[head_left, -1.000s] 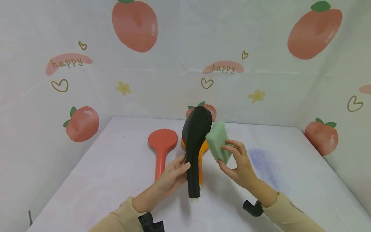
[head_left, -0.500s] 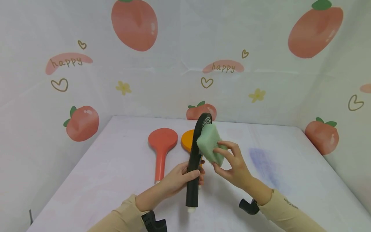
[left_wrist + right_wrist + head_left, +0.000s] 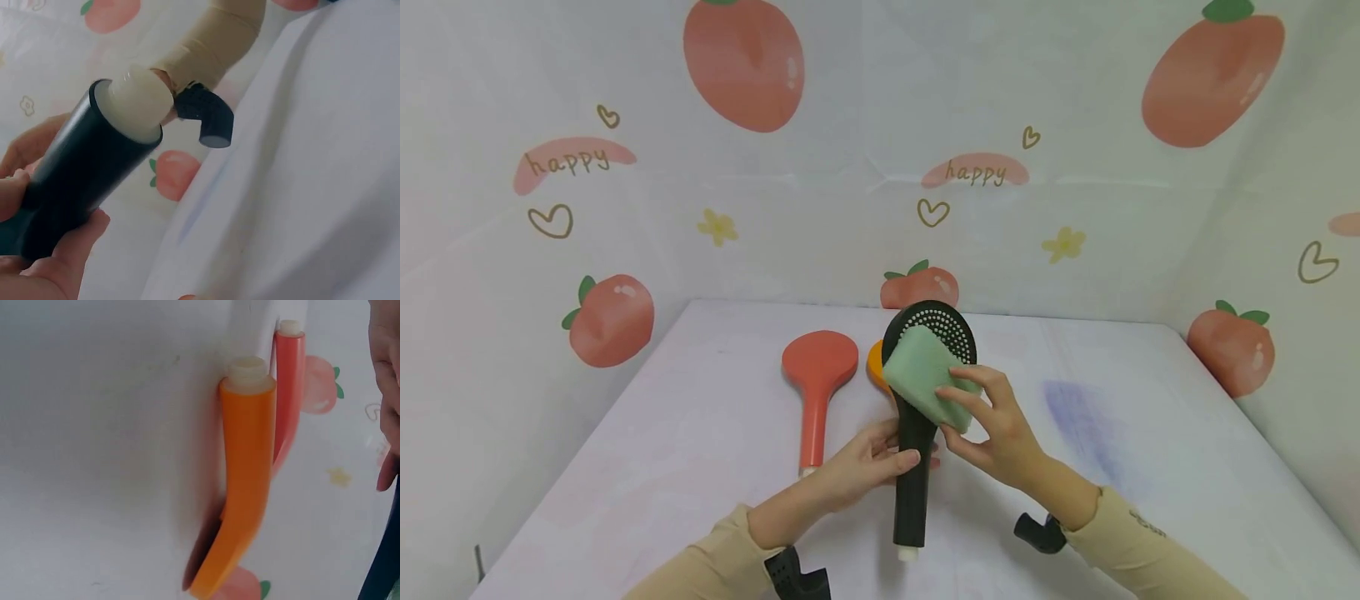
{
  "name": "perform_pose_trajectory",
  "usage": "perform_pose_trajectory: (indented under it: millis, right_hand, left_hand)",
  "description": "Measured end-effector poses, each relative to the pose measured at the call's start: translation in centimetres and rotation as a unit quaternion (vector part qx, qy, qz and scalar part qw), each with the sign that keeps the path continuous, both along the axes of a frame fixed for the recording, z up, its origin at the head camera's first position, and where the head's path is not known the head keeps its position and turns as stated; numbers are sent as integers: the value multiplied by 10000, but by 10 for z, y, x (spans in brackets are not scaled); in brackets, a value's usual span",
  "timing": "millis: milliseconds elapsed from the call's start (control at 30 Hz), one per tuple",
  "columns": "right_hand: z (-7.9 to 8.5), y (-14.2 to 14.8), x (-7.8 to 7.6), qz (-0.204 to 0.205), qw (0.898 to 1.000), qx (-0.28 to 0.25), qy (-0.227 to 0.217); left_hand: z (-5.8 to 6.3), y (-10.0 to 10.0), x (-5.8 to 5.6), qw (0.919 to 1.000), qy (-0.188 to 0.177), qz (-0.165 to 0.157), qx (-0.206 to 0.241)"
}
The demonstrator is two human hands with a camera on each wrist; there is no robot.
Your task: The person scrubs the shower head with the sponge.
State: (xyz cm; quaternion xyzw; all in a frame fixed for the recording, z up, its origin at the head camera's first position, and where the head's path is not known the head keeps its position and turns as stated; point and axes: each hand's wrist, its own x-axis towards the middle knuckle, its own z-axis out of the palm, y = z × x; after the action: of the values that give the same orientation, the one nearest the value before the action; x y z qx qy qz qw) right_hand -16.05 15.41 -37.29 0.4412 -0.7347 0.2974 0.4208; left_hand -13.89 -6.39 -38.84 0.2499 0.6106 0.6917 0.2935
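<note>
My left hand grips a black shower head by its handle, held up off the table with the dotted spray face turned towards me. In the left wrist view the fingers wrap the handle and its whitish end fitting points up. With thumb and fingertips, my right hand pinches a light green sponge. The sponge lies over the lower part of the spray face and hides it. At the lower right of the right wrist view, only a dark strip of the handle shows.
A red shower head lies on the white table left of my hands. Behind the black one lies an orange shower head, mostly hidden there but plain in the right wrist view. A fruit-printed cloth rises behind the table.
My left hand has turned the black shower head from its back, through edge-on, to its spray face, and lowered it slightly. The sponge in my right hand has moved left onto that face.
</note>
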Motion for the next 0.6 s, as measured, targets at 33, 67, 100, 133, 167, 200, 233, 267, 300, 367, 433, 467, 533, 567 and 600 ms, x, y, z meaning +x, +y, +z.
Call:
perform_pose_trajectory:
  millis: [33, 67, 100, 133, 167, 200, 233, 267, 300, 367, 433, 467, 533, 567, 600]
  right_hand:
    - [0, -1, 0, 1, 10000, 29, 12]
    - [1, -2, 0, -2, 10000, 70, 38]
    - [1, -2, 0, -4, 9999, 115, 55]
    - [2, -3, 0, -13, 9998, 164, 87]
    - [3, -4, 0, -28, 9997, 214, 120]
    - [3, -4, 0, -51, 9995, 272, 155]
    - [4, -5, 0, -76, 9992, 336, 194]
    - [4, -5, 0, -101, 9989, 400, 222]
    - [4, -5, 0, -125, 9986, 451, 254]
    - [5, -6, 0, -162, 9979, 550, 308]
    - [5, -7, 0, -175, 9971, 640, 371]
    - [5, -8, 0, -176, 9967, 675, 411]
    - [6, -9, 0, -207, 9957, 762, 483]
    - [6, -10, 0, -228, 9952, 801, 522]
    - [7, -10, 0, -267, 9945, 839, 567]
  left_hand:
    - [-1, 0, 0, 10000, 10, -63, 17]
    - [-1, 0, 0, 10000, -22, -82, 28]
    - [-2, 0, 0, 10000, -68, -67, 18]
    - [-2, 0, 0, 9999, -154, -17, -18]
    - [-3, 0, 0, 9998, -206, 30, -54]
    - [-3, 0, 0, 9996, -264, 85, -97]
    - [-3, 0, 0, 9993, -313, 130, -140]
    - [-3, 0, 0, 9990, -358, 197, -172]
    - [-3, 0, 0, 9988, -371, 251, -197]
    - [-2, -1, 1, 9987, -347, 299, -201]
    - [-2, -1, 2, 9991, -274, 271, -165]
    - [-3, -1, 2, 9992, -244, 262, -151]
    - [-4, -1, 2, 9994, -188, 237, -152]
    - [-5, -1, 3, 9995, -161, 235, -170]
    - [-6, -1, 3, 9994, -152, 250, -186]
